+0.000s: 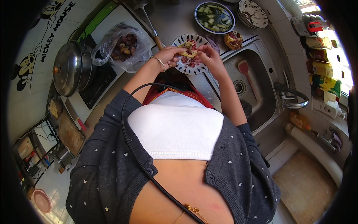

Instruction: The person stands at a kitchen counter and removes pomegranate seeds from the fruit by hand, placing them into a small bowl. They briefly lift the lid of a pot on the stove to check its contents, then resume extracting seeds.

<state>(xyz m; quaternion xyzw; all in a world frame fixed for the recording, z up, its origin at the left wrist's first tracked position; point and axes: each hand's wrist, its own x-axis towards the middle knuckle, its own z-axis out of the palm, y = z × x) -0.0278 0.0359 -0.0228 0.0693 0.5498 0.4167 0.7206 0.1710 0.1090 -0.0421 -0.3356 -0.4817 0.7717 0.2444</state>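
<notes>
Between both hands, above a patterned plate (181,68), is a piece of pomegranate (191,52) with red seeds and pale yellow rind. My left hand (168,56), with a bangle at the wrist, grips its left side. The fingers of my right hand (208,56) pinch at the right side, by the seeds. Loose red pomegranate seeds (190,62) lie on the white plate, which has dark leaf-shaped marks around its rim. A larger opened chunk of pomegranate (233,40) sits on the counter near the sink's corner.
A steel bowl (214,18) holds cut green pieces in water. Stacked plates (253,14) stand beyond. Right is a sink (263,112) with a red spatula (247,74) and faucet (292,96). Left are a bag of grapes (124,49), a wooden-handled turner (156,37) and a lidded pot (70,68).
</notes>
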